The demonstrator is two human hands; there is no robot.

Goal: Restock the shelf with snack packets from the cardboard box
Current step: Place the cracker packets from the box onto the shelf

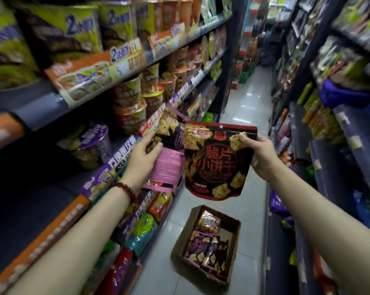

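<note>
My left hand grips a pink-and-black cracker packet by its left edge, close to the left shelf. My right hand pinches the top right corner of a red-and-black cracker packet, which hangs upright in front of the pink one. Below them on the floor stands the open cardboard box, with several more cracker packets lying inside.
Shelves of instant noodle cups line the left side, with snack bags on the lower tiers. More stocked shelves run along the right. A narrow tiled aisle stretches ahead between them.
</note>
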